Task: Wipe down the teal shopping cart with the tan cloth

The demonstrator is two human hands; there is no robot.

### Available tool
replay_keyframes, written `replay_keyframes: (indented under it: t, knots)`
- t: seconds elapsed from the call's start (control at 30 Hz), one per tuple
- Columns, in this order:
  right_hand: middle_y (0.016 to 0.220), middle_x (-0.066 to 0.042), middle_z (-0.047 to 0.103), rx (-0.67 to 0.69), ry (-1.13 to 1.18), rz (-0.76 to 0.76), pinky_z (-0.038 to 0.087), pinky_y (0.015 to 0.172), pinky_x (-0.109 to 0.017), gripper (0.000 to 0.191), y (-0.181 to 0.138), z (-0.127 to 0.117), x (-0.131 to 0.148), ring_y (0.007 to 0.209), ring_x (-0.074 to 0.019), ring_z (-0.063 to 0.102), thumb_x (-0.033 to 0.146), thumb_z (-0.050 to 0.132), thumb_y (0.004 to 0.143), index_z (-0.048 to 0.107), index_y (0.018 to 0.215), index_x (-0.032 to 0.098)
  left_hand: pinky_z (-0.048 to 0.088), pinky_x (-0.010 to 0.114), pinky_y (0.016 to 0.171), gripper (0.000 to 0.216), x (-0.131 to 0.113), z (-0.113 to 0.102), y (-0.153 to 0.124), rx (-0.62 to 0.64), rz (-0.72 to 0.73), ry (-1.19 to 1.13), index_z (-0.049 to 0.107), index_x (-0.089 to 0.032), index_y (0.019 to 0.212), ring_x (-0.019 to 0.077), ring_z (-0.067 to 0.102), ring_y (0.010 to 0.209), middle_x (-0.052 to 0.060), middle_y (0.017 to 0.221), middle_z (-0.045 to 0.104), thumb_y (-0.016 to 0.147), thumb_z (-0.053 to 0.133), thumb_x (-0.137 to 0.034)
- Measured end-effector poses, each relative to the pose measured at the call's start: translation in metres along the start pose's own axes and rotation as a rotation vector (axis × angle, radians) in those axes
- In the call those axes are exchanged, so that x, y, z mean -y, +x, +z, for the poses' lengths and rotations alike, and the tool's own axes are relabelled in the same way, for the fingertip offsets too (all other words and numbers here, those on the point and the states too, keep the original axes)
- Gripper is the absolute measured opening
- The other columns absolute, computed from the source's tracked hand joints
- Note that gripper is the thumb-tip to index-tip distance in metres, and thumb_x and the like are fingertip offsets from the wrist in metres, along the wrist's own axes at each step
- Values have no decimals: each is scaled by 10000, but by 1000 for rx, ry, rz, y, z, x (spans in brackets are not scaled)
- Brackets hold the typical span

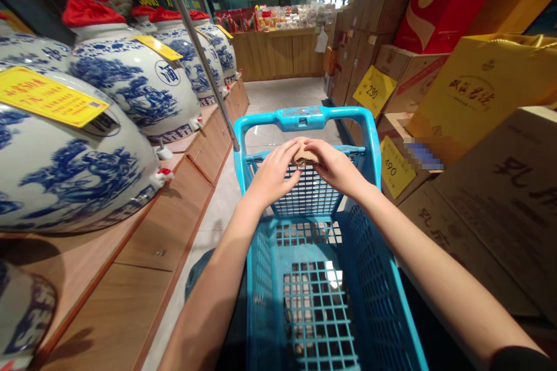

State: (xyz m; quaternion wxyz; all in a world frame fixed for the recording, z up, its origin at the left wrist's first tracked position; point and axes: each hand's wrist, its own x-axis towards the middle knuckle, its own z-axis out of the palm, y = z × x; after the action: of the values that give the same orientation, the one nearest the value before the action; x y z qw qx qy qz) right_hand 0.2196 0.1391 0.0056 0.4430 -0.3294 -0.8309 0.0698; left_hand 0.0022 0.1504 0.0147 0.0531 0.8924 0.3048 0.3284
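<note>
Both my hands are stretched out over a blue plastic shopping cart in a store aisle. Between them is a small brown, flat thing, maybe folded paper or a pouch. My left hand has its fingers curled against the left side of it. My right hand pinches it from the right. The hands meet above the cart's far basket wall. The cart's mesh bottom shows below my forearms.
Large blue-and-white ceramic jars with red cloth tops and yellow tags line a wooden shelf on the left. Stacked cardboard boxes and yellow price cards stand on the right. A metal pole slants past the jars. The tiled aisle runs ahead.
</note>
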Motion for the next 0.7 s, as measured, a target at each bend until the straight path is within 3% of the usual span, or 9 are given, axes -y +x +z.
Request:
replay_keyframes:
  t: [0.1, 0.27, 0.33, 0.47, 0.6, 0.7]
  knots:
    - [1465, -141, 628, 0, 44, -5, 504, 1150, -455, 520, 1, 0, 4, 1400, -239, 588, 53, 468, 888, 488, 1376, 230, 392, 554, 1274, 693, 0, 0, 1, 29, 36, -7, 394, -222, 1609, 317, 442, 1543, 156, 1658, 465, 967, 649, -274]
    - [1461, -175, 611, 32, 2, -2, 496, 1150, -476, 529, 1, 0, 8, 1386, -271, 584, 135, 516, 893, 455, 1414, 199, 428, 558, 1233, 661, 5, 2, 2, 20, -13, 50, 475, -210, 1558, 328, 528, 1460, 158, 1556, 577, 940, 707, -251]
    - [1452, -205, 613, 43, -152, 80, 454, 1174, -545, 565, 0, 0, 9, 1376, -329, 580, 208, 580, 885, 463, 1436, 163, 440, 550, 1217, 644, 5, 2, 2, 25, -27, 90, 497, -197, 1544, 329, 550, 1425, 162, 1527, 594, 938, 710, -240]
    - [1352, -248, 672, 86, -577, 342, 237, 1232, -709, 534, -2, -3, 11, 1339, -436, 573, 395, 636, 921, 589, 1362, 96, 444, 549, 1202, 657, 2, 2, 4, 39, -40, 173, 491, -229, 1562, 323, 558, 1396, 145, 1488, 605, 942, 705, -224]
    - [1317, -230, 694, 243, -678, 369, 342, 1181, -600, 551, -2, -8, 10, 1262, -399, 616, 464, 584, 964, 627, 1364, 89, 400, 579, 1227, 628, -3, 2, 10, 69, -27, 275, 545, -208, 1530, 355, 527, 1422, 162, 1450, 611, 926, 719, -207]
    - [1369, -227, 673, 259, -670, 335, 352, 1177, -538, 643, -3, -12, 8, 1300, -387, 591, 479, 608, 944, 588, 1437, 67, 409, 577, 1220, 536, -8, 4, 17, 110, -44, 341, 635, -179, 1419, 369, 530, 1417, 171, 1411, 623, 890, 701, -123]
